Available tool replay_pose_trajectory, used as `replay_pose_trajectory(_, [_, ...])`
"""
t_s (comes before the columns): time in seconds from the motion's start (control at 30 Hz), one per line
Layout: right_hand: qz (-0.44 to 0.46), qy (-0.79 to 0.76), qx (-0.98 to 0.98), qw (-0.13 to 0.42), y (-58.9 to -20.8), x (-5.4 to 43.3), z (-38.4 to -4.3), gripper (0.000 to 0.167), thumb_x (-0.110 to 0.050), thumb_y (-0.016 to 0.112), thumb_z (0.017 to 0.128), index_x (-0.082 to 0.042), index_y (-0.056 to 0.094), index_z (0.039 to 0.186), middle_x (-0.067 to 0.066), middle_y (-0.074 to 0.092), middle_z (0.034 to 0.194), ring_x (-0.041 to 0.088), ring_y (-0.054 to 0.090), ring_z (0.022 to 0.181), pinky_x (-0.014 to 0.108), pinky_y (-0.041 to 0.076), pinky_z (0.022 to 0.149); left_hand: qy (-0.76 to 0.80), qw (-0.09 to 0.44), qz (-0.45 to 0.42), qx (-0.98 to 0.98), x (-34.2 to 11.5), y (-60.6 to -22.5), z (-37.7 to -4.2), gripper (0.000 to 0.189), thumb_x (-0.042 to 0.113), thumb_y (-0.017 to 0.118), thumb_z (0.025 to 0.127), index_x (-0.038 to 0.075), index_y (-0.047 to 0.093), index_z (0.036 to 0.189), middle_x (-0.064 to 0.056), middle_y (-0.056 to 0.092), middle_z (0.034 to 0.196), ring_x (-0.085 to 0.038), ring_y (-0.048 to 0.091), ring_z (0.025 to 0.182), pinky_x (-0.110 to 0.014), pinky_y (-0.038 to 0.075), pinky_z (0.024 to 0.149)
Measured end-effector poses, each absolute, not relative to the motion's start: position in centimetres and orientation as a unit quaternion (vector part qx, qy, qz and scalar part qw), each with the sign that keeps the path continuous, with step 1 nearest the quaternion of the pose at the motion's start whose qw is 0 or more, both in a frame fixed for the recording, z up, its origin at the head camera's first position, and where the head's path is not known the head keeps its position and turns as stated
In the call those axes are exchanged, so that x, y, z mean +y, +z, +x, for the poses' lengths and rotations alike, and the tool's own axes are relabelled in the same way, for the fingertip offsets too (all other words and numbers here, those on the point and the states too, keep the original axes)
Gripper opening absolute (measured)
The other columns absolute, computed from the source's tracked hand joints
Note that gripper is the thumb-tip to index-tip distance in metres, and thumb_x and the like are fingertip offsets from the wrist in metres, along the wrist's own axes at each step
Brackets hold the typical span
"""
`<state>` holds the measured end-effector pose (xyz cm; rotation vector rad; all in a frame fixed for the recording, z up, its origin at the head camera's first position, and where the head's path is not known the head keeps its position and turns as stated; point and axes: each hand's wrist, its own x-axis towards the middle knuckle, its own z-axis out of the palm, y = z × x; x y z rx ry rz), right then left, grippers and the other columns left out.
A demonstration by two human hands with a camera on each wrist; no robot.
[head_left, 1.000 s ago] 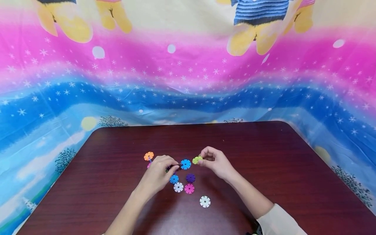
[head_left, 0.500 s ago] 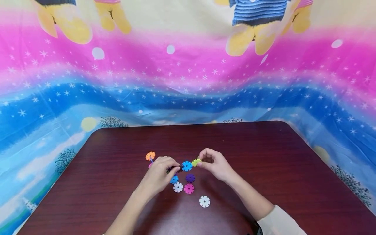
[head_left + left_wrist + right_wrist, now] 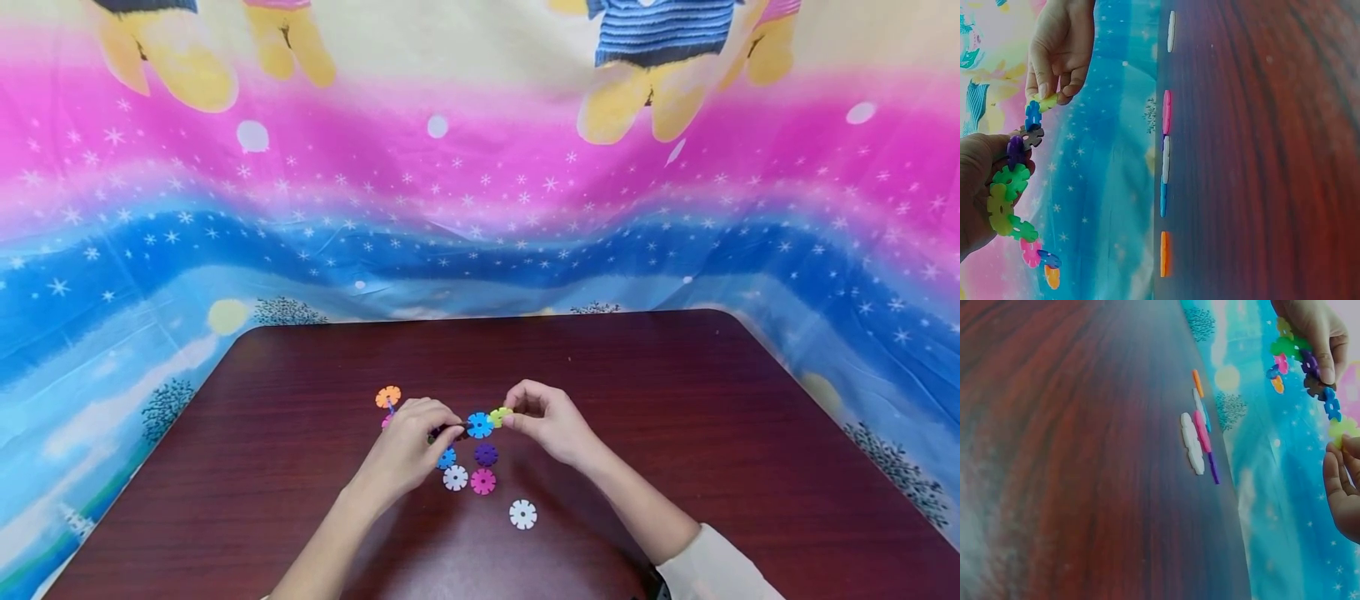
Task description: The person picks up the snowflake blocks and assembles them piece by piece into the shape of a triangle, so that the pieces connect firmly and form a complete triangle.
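My left hand point(image 3: 411, 442) pinches a brown notched disc point(image 3: 1034, 135), part of a chain of interlocking plastic discs held above the table. On the chain's trailing side are a purple disc point(image 3: 1015, 151), a green disc point(image 3: 1011, 181), a yellow disc point(image 3: 1000, 209), a pink disc point(image 3: 1030, 252) and an orange disc point(image 3: 387, 397) at the end. Beyond the brown disc, a blue disc point(image 3: 480, 425) sticks out toward my right hand point(image 3: 551, 423). Thumb and fingers of that hand pinch a yellow-green disc point(image 3: 500, 417), its edge against the blue one; whether their slots interlock I cannot tell.
Loose discs lie on the dark red table point(image 3: 675, 400) below the hands: blue point(image 3: 446, 457), white point(image 3: 455, 477), purple point(image 3: 486, 454), pink point(image 3: 483, 482), and another white disc point(image 3: 522, 514) nearer. An orange disc point(image 3: 1164, 254) lies there too. A printed cloth point(image 3: 480, 192) hangs behind.
The yellow-green disc has moved left and slightly down, from a gap to contact with the blue disc. The held chain has shifted slightly right.
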<state>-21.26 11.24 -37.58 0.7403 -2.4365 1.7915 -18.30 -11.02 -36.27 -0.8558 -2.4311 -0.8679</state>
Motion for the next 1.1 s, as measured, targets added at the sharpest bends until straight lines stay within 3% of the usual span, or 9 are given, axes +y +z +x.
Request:
replay_pose_trajectory(0.4, [0.214, 0.608, -0.764, 0.011, -38.2, 11.0, -21.23, 0.01, 0.001, 0.07, 0.079, 0.0, 0.06, 0.082, 0.008, 0.061, 0.076, 0.014, 0.057, 0.066, 0.024, 0.05, 0.061, -0.326, 0.254, -0.327, -0.85, -10.65, -36.52, -18.4, 0.009, 0.004, 0.077, 0.074, 0.009, 0.07, 0.078, 0.007, 0.063, 0.074, -0.007, 0.055, 0.074, -0.028, 0.045, 0.076])
replay_pose_trajectory(0.67, [0.196, 0.627, -0.754, 0.001, -38.35, 10.8, -21.17, 0.012, 0.001, 0.07, 0.079, 0.006, 0.061, 0.084, 0.011, 0.063, 0.075, 0.018, 0.063, 0.068, 0.037, 0.054, 0.066, -0.343, 0.256, -0.301, -0.852, -10.41, -36.42, -18.19, 0.011, 0.003, 0.078, 0.072, 0.009, 0.07, 0.076, 0.008, 0.061, 0.073, -0.006, 0.052, 0.074, -0.027, 0.046, 0.073])
replay_pose_trajectory(0.97, [0.197, 0.651, -0.733, -0.007, -38.27, 10.91, -21.32, 0.013, 0.004, 0.071, 0.077, 0.007, 0.06, 0.084, 0.011, 0.063, 0.074, 0.017, 0.064, 0.067, 0.036, 0.054, 0.066, -0.36, 0.243, -0.287, -0.854, -10.41, -36.33, -18.3, 0.01, 0.006, 0.077, 0.074, 0.012, 0.069, 0.076, 0.013, 0.058, 0.072, -0.005, 0.049, 0.074, -0.025, 0.045, 0.068])
replay_pose_trajectory(1.1, [0.222, 0.632, -0.742, -0.002, -38.15, 10.76, -21.55, 0.012, 0.002, 0.07, 0.078, 0.004, 0.059, 0.083, 0.005, 0.061, 0.074, 0.014, 0.06, 0.066, 0.027, 0.052, 0.062, -0.349, 0.225, -0.273, -0.868, -10.63, -36.1, -18.22, 0.011, 0.008, 0.077, 0.074, 0.014, 0.069, 0.076, 0.014, 0.057, 0.073, -0.004, 0.048, 0.074, -0.024, 0.045, 0.065])
